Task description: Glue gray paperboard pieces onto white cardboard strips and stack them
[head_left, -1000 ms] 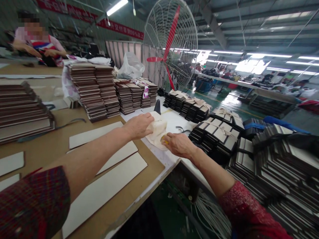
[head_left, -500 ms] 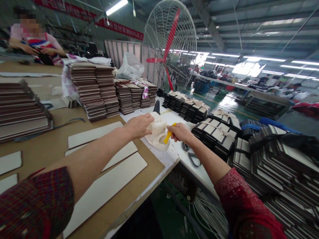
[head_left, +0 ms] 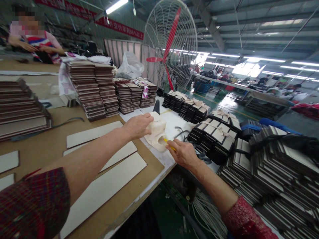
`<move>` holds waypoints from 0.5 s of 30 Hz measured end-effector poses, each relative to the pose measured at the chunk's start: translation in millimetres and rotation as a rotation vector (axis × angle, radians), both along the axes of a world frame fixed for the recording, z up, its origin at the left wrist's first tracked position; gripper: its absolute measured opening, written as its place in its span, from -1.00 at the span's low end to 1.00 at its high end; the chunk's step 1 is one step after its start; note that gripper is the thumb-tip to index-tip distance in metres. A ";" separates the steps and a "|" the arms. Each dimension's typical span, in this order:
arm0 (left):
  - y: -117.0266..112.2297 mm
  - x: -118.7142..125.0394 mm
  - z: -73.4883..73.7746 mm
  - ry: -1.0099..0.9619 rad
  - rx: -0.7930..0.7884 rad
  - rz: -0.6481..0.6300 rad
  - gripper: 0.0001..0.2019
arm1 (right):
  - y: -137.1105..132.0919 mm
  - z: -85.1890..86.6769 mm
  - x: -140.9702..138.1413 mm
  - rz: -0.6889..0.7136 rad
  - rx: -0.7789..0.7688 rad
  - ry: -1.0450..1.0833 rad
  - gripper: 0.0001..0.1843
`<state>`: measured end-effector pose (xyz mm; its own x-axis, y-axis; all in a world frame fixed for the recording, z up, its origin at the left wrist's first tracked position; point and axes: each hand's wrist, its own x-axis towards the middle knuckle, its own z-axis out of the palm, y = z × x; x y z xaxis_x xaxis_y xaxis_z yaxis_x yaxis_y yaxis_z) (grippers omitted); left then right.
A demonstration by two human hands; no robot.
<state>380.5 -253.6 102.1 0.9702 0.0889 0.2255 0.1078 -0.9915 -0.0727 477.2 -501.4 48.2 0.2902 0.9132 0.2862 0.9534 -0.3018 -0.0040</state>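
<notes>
On the table's white corner stands a cream-coloured plastic jug (head_left: 157, 128), tilted, with a cut opening low on its near right side. My left hand (head_left: 141, 125) is closed on the jug's upper left part. My right hand (head_left: 183, 152) grips a yellow-handled brush (head_left: 171, 146), whose far end reaches the jug's opening; its bristles are hidden. Left of the jug, long cream board strips (head_left: 112, 187) lie side by side on brown board (head_left: 147, 176).
Tall stacks of brown-edged boards (head_left: 87, 89) stand at the back left. Bundles of black-edged boards (head_left: 214, 132) and grey straps (head_left: 183, 132) are at the right. A large caged fan (head_left: 170, 46) stands behind the table. Across the table, a person (head_left: 37, 39) handles something dark.
My right hand has moved down and nearer to me, and the yellow-handled brush now lies flatter at the jug's opening. The left hand keeps its hold, with the jug tilted slightly differently.
</notes>
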 end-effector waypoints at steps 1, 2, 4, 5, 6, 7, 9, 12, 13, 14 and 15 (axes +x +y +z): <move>0.4 0.2 -0.4 -0.001 -0.001 -0.002 -0.59 | -0.3 0.2 -1.6 -0.003 -0.036 -0.044 -0.54; 0.7 0.4 -0.8 -0.003 -0.002 -0.002 -0.59 | 1.5 0.6 -2.4 0.005 -0.069 -0.074 -0.52; 0.7 0.5 -1.2 -0.007 -0.003 0.005 -0.60 | 10.4 2.2 -1.4 0.044 -0.124 -0.102 -0.55; 0.4 0.3 -1.2 -0.009 -0.003 0.012 -0.60 | 16.4 3.3 0.6 0.062 -0.136 -0.099 -0.57; -0.1 0.1 -1.2 -0.011 -0.004 0.018 -0.60 | 22.6 4.4 3.5 0.075 -0.137 -0.084 -0.60; -0.7 -0.1 -1.1 -0.013 -0.004 0.023 -0.60 | 28.2 5.2 7.2 0.085 -0.124 -0.059 -0.62; -2.0 -0.8 -1.2 -0.016 -0.006 0.029 -0.60 | 36.0 5.2 15.8 0.100 -0.072 0.019 -0.65; -3.2 -1.5 -2.0 -0.022 -0.015 0.032 -0.59 | 36.8 -0.4 28.8 0.155 0.046 0.196 -0.66; -3.2 -1.5 -2.4 -0.024 -0.019 0.033 -0.59 | 35.2 -3.5 32.7 0.182 0.094 0.278 -0.66; -3.1 -1.5 -2.8 -0.025 -0.023 0.032 -0.58 | 33.2 -6.8 36.5 0.205 0.138 0.380 -0.66; -2.9 -1.4 -3.3 -0.026 -0.027 0.029 -0.58 | 31.6 -10.1 40.1 0.214 0.175 0.491 -0.64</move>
<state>379.1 -256.5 98.9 0.9610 0.1235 0.2473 0.1381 -0.9895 -0.0425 517.3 -469.9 38.2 0.2412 0.9174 0.3167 0.8667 -0.0569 -0.4956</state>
